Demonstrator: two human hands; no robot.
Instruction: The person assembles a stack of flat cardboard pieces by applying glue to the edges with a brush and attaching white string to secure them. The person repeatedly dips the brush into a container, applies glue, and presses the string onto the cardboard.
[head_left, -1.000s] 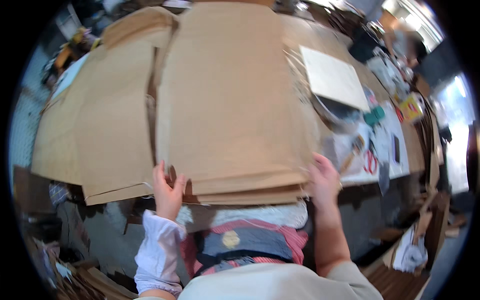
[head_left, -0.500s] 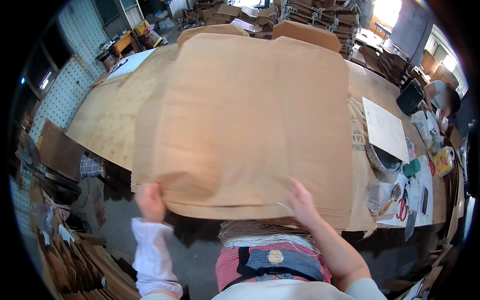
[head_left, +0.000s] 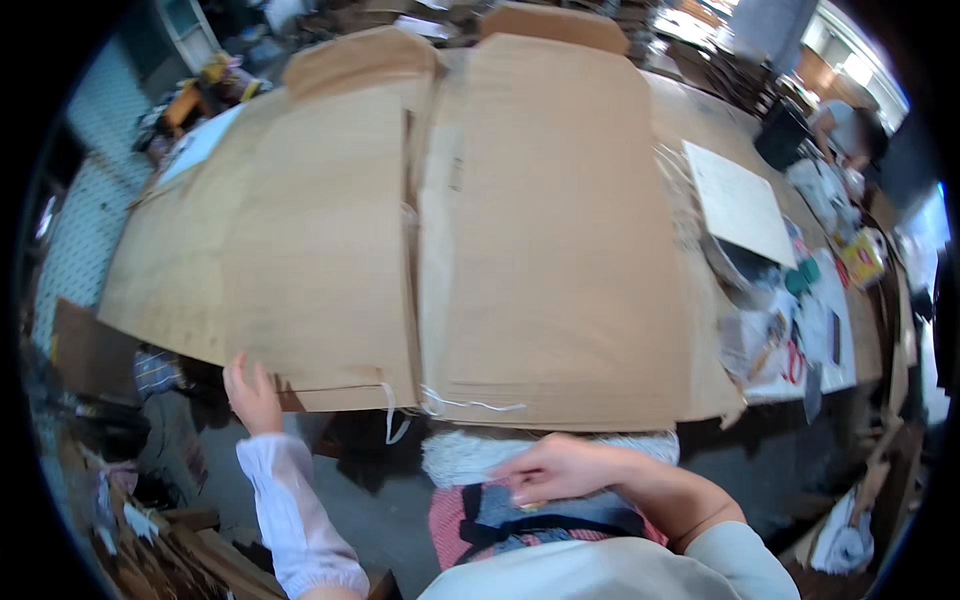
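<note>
Two stacks of flat brown paper sacks lie side by side, the left stack (head_left: 320,240) and the right stack (head_left: 560,220), with a narrow gap between them. My left hand (head_left: 255,397) is at the near left corner of the left stack, its fingers apart at the edge. A white cord loop (head_left: 393,415) hangs from that stack's near right corner, and another white cord (head_left: 475,403) lies along the right stack's near edge. My right hand (head_left: 565,468) is in front of my waist, slightly blurred, with thumb and fingers apart, beside a bundle of white strings (head_left: 455,455).
A white board (head_left: 738,203) leans over a basin (head_left: 740,265) on the table's right. Beyond it are red-handled scissors (head_left: 793,362), a knife blade (head_left: 813,390) and a green lid (head_left: 801,277). Another person (head_left: 850,130) bends at the far right. Cardboard pieces (head_left: 170,560) stand at lower left.
The brown paper sack that spanned the gap under both my hands now lies flat. My left hand has shifted slightly left, and my right hand has left the paper for my waist.
</note>
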